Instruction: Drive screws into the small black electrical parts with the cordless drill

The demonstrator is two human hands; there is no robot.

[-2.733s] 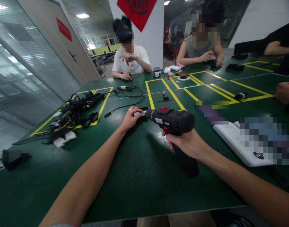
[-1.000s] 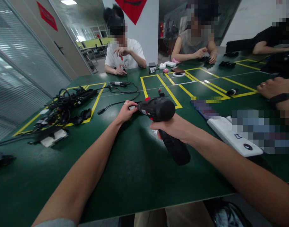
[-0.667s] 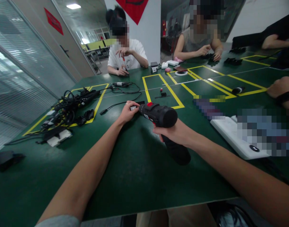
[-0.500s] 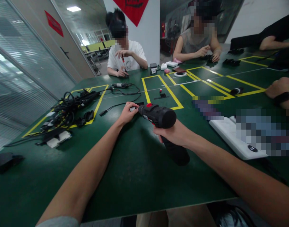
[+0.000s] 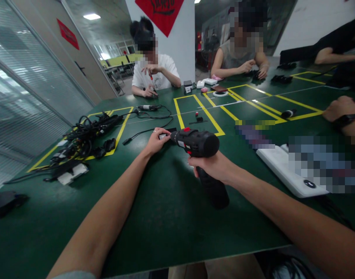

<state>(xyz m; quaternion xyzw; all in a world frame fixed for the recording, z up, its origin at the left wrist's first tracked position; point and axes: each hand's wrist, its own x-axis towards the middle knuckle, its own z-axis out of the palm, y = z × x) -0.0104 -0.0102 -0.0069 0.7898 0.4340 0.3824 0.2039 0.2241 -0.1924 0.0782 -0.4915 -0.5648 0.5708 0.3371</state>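
A black cordless drill (image 5: 196, 142) with red details is gripped by my right hand (image 5: 210, 164), its handle slanting down toward me. The chuck points left, close to the fingertips of my left hand (image 5: 157, 140). Those fingers are closed on a small black device with a pale label (image 5: 164, 136), lying at the table surface; part of it is hidden behind hand and chuck. I cannot tell whether the drill's tip touches the device. Beyond them a small black part (image 5: 198, 119) and a tiny red item (image 5: 196, 114) rest inside a yellow taped rectangle.
The green table (image 5: 154, 224) carries a heap of black cables and adapters (image 5: 87, 133) at left. A thin cable (image 5: 142, 131) ends near my left hand. At right lies a white device (image 5: 290, 172). Two people (image 5: 155, 69) work across the table; another person's hand (image 5: 344, 110) rests at the right.
The drill has turned slightly, its body more level and its handle a little further left and lower. My left hand stays at the small device. The view has shifted slightly.
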